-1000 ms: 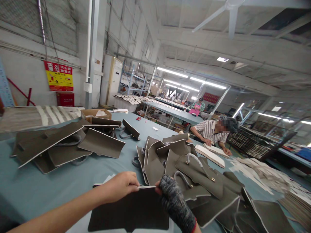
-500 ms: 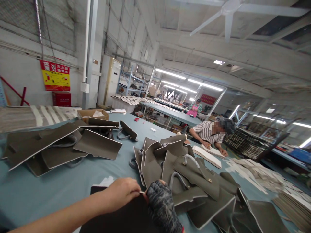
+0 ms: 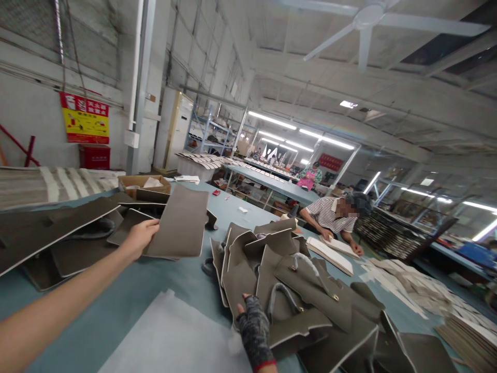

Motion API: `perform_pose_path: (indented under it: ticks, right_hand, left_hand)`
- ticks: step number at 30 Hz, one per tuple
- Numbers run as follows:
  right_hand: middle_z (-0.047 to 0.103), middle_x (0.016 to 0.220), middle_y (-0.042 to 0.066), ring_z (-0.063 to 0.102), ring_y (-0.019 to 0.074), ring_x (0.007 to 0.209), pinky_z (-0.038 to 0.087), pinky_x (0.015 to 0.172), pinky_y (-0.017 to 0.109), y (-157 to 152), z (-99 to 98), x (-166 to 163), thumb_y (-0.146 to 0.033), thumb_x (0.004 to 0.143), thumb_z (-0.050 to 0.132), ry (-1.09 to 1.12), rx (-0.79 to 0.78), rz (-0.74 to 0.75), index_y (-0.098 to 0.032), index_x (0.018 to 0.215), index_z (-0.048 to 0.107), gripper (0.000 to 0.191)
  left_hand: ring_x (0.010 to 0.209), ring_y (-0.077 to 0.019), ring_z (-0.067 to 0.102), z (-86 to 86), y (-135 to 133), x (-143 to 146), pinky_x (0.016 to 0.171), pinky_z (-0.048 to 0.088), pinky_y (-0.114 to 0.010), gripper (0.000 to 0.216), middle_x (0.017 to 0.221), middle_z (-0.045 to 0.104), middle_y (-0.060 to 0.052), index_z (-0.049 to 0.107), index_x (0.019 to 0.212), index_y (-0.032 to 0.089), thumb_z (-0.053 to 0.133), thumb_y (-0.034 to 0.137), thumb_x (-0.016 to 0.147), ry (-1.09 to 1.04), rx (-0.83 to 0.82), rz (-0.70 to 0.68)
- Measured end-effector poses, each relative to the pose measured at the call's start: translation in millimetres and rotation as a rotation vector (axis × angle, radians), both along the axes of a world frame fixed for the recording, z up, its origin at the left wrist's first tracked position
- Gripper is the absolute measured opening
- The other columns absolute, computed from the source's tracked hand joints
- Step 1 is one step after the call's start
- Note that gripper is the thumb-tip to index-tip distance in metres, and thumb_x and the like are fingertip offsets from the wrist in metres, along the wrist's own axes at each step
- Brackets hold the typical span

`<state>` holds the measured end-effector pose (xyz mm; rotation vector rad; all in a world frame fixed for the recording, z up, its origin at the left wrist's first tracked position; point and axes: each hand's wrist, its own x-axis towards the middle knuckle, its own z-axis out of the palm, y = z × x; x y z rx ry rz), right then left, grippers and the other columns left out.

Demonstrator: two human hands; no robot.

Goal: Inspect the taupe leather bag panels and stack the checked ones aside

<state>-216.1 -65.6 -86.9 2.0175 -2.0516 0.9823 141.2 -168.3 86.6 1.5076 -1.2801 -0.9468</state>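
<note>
My left hand [image 3: 142, 235] is bare and closed on the edge of a flat olive-grey bag panel [image 3: 181, 220], held up over the left part of the table. Below and behind that panel lies a pile of similar panels [image 3: 83, 256], some with grey-wrapped handles. My right hand [image 3: 252, 318], in a grey fingerless glove with a red cuff, is at the near edge of the right pile of bag panels [image 3: 310, 280]. Its thumb and a fingertip show apart, with nothing visible between them. Several handles and gold-coloured fittings show on that pile. A white sheet [image 3: 171, 336] lies flat between my arms.
Across the blue table [image 3: 233, 207] a person in a striped shirt [image 3: 334, 215] bends over pale stacked pieces [image 3: 330, 254]. A cardboard box [image 3: 143, 184] stands at the back left. Pale sheets [image 3: 407, 282] and stacked strips [image 3: 469, 334] lie on the right.
The panel that was low in front of me between both hands is now up at the left in my left hand. My right hand has let go of it, and the white sheet is uncovered.
</note>
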Motion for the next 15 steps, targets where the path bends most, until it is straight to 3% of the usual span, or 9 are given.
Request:
perform_pose_path:
  ticks: [3, 5, 8, 11, 15]
  right_hand:
    - [0.065, 0.110, 0.023, 0.061, 0.0341, 0.105, 0.048, 0.090, 0.043, -10, -22.1, 22, -0.017, 0.069, 0.062, 0.023, 0.081, -0.018, -0.003, 0.108, 0.065, 0.042]
    - [0.063, 0.112, 0.026, 0.059, 0.0380, 0.107, 0.047, 0.090, 0.047, -15, -32.9, 29, -0.010, 0.061, 0.064, 0.029, 0.121, -0.035, -0.003, 0.108, 0.065, 0.048]
    - [0.067, 0.106, 0.023, 0.062, 0.0364, 0.102, 0.048, 0.088, 0.049, -21, -38.9, 26, -0.002, 0.062, 0.057, 0.012, 0.131, -0.050, -0.007, 0.097, 0.070, 0.038]
    - [0.071, 0.096, 0.021, 0.065, 0.0335, 0.095, 0.049, 0.086, 0.047, -26, -24.3, 15, -0.002, 0.067, 0.052, -0.026, 0.080, -0.061, -0.009, 0.086, 0.072, 0.028]
    - [0.069, 0.097, 0.023, 0.064, 0.0321, 0.097, 0.048, 0.088, 0.050, -21, 26.7, 21, -0.014, 0.083, 0.041, -0.075, -0.065, -0.070, -0.008, 0.095, 0.067, 0.030]
  left_hand:
    - [0.084, -0.0223, 0.064, -27.4, 6, 0, 0.070, 0.049, -0.030, 0.058, 0.096, 0.067, -0.015, 0.053, 0.107, 0.012, 0.064, 0.049, 0.063, 0.126, 0.068, 0.102]
    - [0.081, -0.0235, 0.066, -46.6, 20, -8, 0.067, 0.050, -0.030, 0.062, 0.094, 0.068, -0.017, 0.054, 0.105, 0.012, 0.070, 0.048, 0.056, 0.174, 0.122, 0.075]
    - [0.073, -0.0242, 0.067, -65.4, 47, -25, 0.063, 0.049, -0.030, 0.055, 0.085, 0.071, -0.014, 0.061, 0.093, 0.012, 0.073, 0.049, 0.053, 0.199, 0.193, -0.027]
    - [0.076, -0.0256, 0.066, -71.8, 78, -42, 0.066, 0.049, -0.032, 0.049, 0.083, 0.071, -0.011, 0.066, 0.092, 0.013, 0.072, 0.048, 0.058, 0.116, 0.284, -0.282]
    - [0.102, -0.0294, 0.060, -69.0, 113, -73, 0.087, 0.045, -0.038, 0.056, 0.106, 0.068, -0.011, 0.066, 0.106, 0.019, 0.078, 0.045, 0.057, 0.162, 0.330, -0.641]
